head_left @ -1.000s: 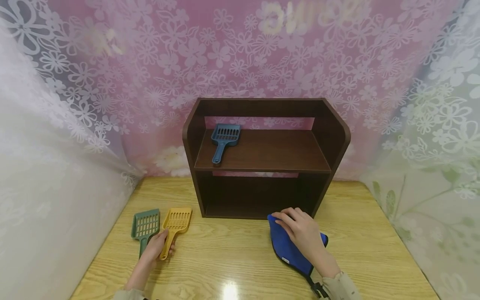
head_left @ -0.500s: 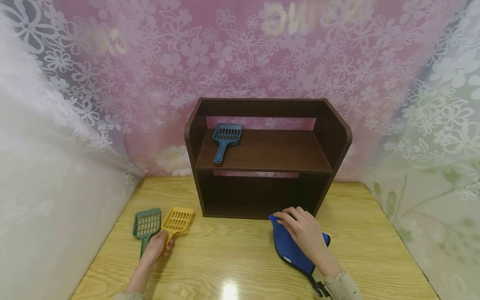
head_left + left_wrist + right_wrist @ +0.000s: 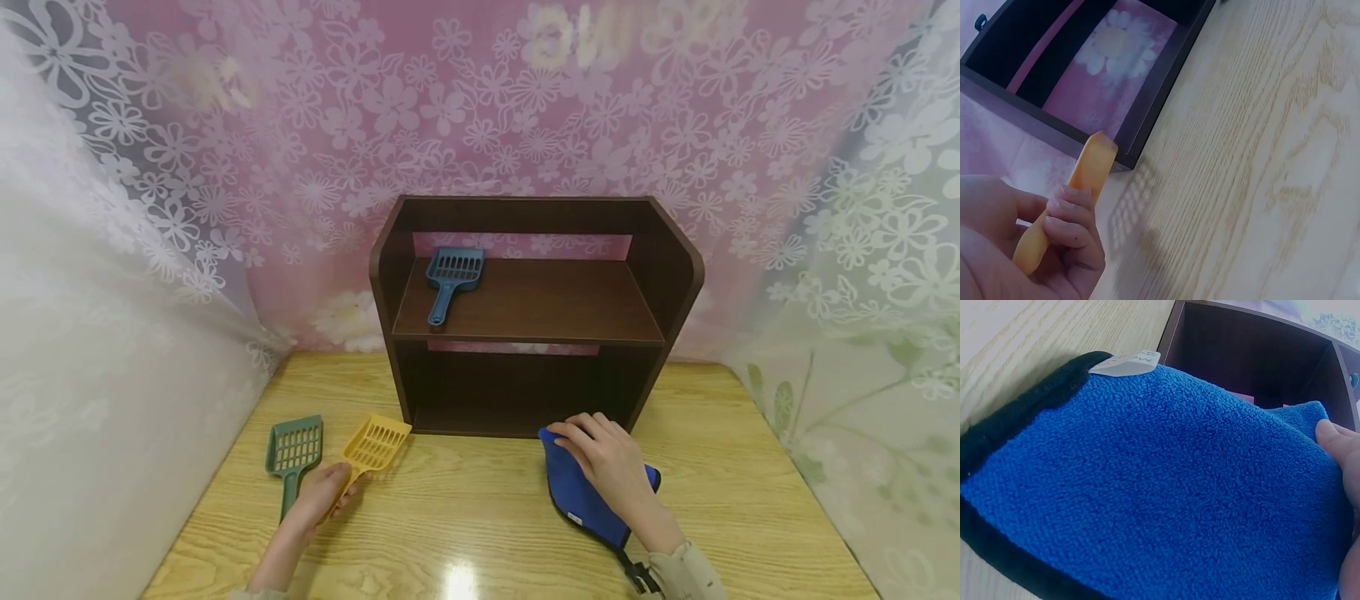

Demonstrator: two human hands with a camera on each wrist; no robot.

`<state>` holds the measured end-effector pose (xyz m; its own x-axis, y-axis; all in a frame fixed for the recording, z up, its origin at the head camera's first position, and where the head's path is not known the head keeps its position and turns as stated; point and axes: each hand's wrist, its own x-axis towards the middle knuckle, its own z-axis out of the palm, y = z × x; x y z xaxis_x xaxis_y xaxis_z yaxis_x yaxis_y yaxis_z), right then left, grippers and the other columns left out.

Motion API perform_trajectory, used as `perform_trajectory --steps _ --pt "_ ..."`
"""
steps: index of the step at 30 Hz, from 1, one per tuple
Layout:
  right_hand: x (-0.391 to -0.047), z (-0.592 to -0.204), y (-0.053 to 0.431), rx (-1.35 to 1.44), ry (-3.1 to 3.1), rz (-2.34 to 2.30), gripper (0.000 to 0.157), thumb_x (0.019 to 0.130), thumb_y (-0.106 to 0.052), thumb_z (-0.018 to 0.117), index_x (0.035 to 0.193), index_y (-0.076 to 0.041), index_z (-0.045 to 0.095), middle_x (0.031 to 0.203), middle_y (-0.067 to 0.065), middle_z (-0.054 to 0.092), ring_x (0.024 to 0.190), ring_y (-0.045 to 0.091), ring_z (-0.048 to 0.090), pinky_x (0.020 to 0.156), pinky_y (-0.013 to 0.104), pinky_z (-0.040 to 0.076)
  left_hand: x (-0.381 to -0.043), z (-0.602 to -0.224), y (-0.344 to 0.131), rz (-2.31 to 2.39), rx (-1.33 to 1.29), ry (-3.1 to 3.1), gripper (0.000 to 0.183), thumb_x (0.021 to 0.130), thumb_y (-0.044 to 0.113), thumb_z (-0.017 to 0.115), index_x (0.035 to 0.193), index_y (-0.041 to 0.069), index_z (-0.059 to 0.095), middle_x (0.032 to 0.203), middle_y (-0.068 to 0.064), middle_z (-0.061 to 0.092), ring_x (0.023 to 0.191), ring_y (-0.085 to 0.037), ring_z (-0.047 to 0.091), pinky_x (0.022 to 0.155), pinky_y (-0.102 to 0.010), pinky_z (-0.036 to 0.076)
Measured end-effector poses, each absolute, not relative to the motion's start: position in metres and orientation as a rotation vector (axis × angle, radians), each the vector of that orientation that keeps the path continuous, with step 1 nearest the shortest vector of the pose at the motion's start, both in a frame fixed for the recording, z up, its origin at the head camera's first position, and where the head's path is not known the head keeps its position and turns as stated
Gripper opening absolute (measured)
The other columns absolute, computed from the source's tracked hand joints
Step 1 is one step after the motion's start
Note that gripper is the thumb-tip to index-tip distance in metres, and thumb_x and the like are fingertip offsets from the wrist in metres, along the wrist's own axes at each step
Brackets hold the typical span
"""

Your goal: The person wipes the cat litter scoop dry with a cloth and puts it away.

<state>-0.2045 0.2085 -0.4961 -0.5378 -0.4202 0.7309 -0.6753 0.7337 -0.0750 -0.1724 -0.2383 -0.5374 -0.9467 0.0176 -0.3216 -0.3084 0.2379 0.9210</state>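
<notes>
My left hand [image 3: 321, 492] grips a yellow litter scoop [image 3: 377, 442] by its handle. In the left wrist view the scoop [image 3: 1094, 164] is seen edge-on, its slotted shadow falling on the table beside it. A green litter scoop [image 3: 295, 443] lies on the table just left of that hand, part of its handle hidden behind the hand. With thumb and fingers my right hand [image 3: 603, 458] pinches a blue towel [image 3: 581, 500] near its upper corner. The fluffy towel [image 3: 1166, 469] has a black border and a white tag [image 3: 1127, 363], and its lower end hangs toward my sleeve.
A dark brown two-tier shelf [image 3: 532, 340] stands at the back middle of the wooden table [image 3: 450, 508]. A blue litter scoop [image 3: 453, 279] lies on its upper board at the left. Flowered curtains [image 3: 480, 108] enclose the back and both sides.
The left hand has lifted the yellow scoop and moved it right, toward the shelf's lower left corner, tilting its head to the right. The right hand and towel stay nearly where they were.
</notes>
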Motion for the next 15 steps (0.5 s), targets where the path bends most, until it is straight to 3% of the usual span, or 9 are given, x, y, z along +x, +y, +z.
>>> perform_trajectory --steps 5,8,15 --pt "-0.204 -0.496 0.21 0.816 -2.226 0.461 0.017 0.099 -0.029 0.065 0.111 -0.022 0.075 0.095 -0.003 0.069 0.08 0.014 0.06 0.066 0.029 0.051 -0.171 -0.536 -0.239 1.674 -0.1 2.213 0.049 0.112 0.031 0.035 0.135 -0.011 0.047 0.082 -0.003 0.052 0.065 -0.012 0.043 0.059 -0.024 0.038" --pt "-0.204 -0.496 0.21 0.816 -2.225 0.464 0.018 0.093 -0.023 0.071 0.111 -0.022 0.075 0.095 -0.003 0.069 0.08 0.014 0.06 0.066 0.029 0.051 -0.172 -0.534 -0.238 1.645 -0.001 2.172 0.05 0.112 0.032 0.035 0.133 -0.011 0.048 0.084 -0.003 0.052 0.067 -0.011 0.044 0.059 -0.023 0.039" --pt "-0.205 -0.497 0.211 0.818 -2.227 0.475 0.017 0.094 -0.024 0.071 0.11 -0.021 0.075 0.094 -0.003 0.068 0.079 0.014 0.059 0.065 0.028 0.051 -0.173 -0.531 -0.229 1.651 0.039 2.14 0.051 0.112 0.034 0.036 0.134 -0.01 0.048 0.087 -0.004 0.054 0.071 -0.013 0.048 0.06 -0.023 0.043"
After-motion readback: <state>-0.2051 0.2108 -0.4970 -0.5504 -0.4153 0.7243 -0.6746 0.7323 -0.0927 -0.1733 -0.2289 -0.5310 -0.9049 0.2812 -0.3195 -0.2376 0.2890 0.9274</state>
